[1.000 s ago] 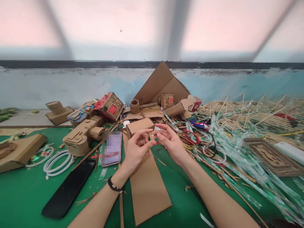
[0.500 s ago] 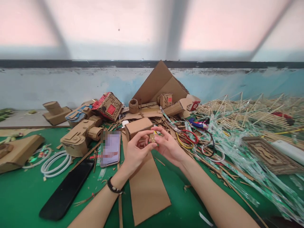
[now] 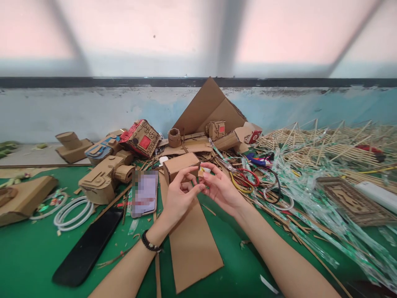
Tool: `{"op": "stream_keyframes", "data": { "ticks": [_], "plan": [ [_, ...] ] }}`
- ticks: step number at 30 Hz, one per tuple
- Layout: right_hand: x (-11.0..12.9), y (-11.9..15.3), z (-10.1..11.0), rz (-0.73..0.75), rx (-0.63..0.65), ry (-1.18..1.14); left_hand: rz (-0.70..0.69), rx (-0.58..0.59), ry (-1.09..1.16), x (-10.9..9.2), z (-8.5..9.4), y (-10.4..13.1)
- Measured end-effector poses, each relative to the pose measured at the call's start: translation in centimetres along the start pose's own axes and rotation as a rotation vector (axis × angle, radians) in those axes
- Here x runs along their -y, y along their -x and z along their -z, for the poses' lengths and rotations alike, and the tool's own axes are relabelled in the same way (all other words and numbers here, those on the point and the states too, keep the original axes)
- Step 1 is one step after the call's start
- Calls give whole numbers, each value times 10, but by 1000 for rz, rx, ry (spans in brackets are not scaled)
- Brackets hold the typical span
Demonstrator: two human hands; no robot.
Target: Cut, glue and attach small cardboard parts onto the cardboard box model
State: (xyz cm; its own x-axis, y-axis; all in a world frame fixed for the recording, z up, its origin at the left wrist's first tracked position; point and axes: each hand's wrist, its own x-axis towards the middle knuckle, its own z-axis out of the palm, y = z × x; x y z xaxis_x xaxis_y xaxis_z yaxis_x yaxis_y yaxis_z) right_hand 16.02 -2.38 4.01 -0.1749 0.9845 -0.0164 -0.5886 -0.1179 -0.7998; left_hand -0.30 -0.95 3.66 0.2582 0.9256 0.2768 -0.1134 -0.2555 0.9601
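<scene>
A small tan piece (image 3: 201, 173), apparently cardboard, is pinched between the fingertips of my right hand (image 3: 221, 188). My left hand (image 3: 180, 192) curls around its left side, index fingertip at its upper edge and thumb below; fingers partly hide it. A dark beaded bracelet (image 3: 149, 242) circles my left wrist. Just behind the hands stands a closed cardboard box (image 3: 181, 163). Below them a flat cardboard panel (image 3: 195, 252) lies on the green table (image 3: 248, 269).
To the left are a phone (image 3: 145, 192), a long black object (image 3: 88, 248), a coiled white tube (image 3: 72, 213) and several cardboard models. Scissors with red handles (image 3: 249, 177), clear plastic strips (image 3: 325, 223) and a stick structure (image 3: 310, 142) crowd the right.
The small piece has turned in my fingertips, showing a narrower face. My left fingers have shifted slightly around it. Both arms stay in nearly the same place.
</scene>
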Motion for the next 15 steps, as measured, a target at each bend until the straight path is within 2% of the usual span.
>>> {"op": "stream_keyframes", "data": {
  "ticks": [6, 15],
  "plan": [
    [-1, -1, -1, 15, -42, 4, 1, 2, -37, -4, 0, 1],
    [-5, -3, 2, 45, -25, 10, -5, -20, -18, 4, 1, 0]
  ]
}}
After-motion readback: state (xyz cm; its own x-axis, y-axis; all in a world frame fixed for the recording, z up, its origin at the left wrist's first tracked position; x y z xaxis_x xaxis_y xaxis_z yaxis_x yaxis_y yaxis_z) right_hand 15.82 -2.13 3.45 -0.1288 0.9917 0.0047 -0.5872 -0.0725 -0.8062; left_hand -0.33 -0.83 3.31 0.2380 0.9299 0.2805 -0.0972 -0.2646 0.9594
